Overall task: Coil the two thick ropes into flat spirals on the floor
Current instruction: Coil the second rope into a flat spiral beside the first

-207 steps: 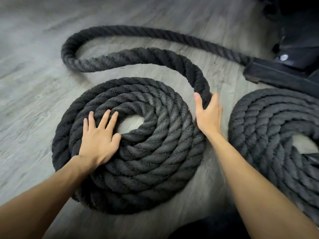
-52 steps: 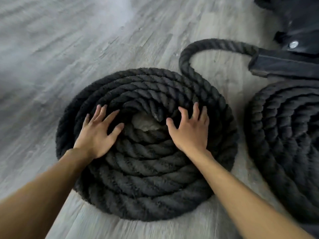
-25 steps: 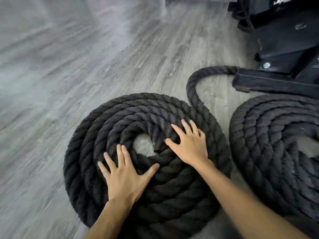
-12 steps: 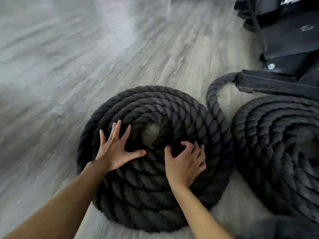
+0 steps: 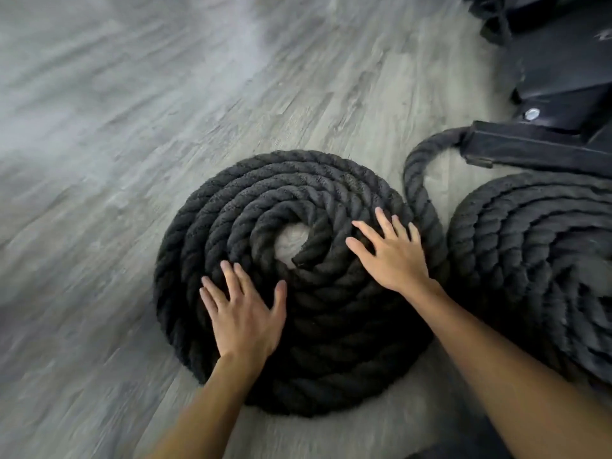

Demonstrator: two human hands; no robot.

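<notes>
While atop rope point(image 5: 334, 339), left hand point(image 5: 245, 321), right hand point(image 5: 395, 258).

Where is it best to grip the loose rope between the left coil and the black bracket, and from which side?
Probably at the bend of the loose rope, from above with the right hand, the nearer one. There bare floor shows on both sides, leaving room for fingers around it.

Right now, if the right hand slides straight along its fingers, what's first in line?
The right hand lies on the left rope coil; ahead only its far turns, then probably bare floor.
</notes>
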